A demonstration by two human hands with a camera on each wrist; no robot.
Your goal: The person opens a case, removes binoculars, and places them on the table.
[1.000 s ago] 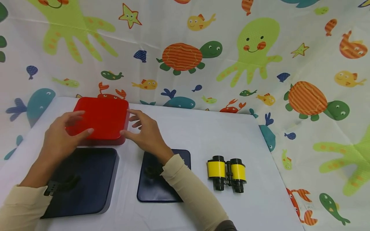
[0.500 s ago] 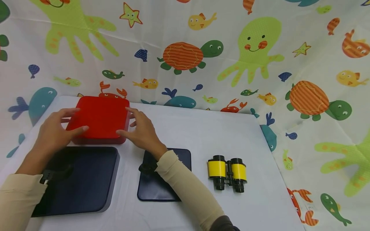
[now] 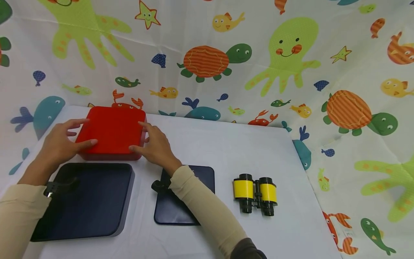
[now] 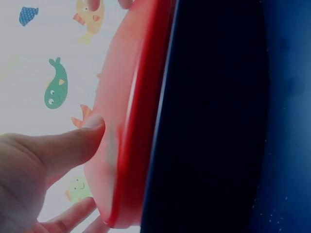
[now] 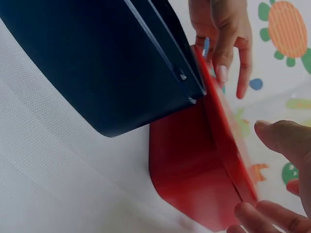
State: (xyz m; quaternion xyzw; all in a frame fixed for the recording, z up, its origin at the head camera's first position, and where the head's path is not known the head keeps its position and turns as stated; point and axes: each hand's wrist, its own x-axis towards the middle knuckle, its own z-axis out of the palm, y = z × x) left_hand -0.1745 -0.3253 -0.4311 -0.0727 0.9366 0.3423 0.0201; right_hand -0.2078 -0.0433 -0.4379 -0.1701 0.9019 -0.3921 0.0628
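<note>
Little seems to have been done yet: the red box [image 3: 111, 129] is seen closed, set on the table, and no firm grip is shown. It is flanked by the left hand [image 3: 63, 142] and the right hand [image 3: 155, 142], both spread, nothing held. Behind the box a sea-animal curtain [image 3: 200, 32] is hung; beneath it the white-covered table [image 3: 249, 147] is seen. Placed nearer the wearer than the box are a dark case [image 3: 97, 201], then, rightward, a dark panel [image 3: 174, 205] and yellow binoculars [image 3: 257, 194].

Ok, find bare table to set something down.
White table is bare between the red rectangular box, yellow and black binoculars and patterned curtain. Crowded: the left, where left hand and right hand flank that box behind the dark blue rectangular container.
</note>
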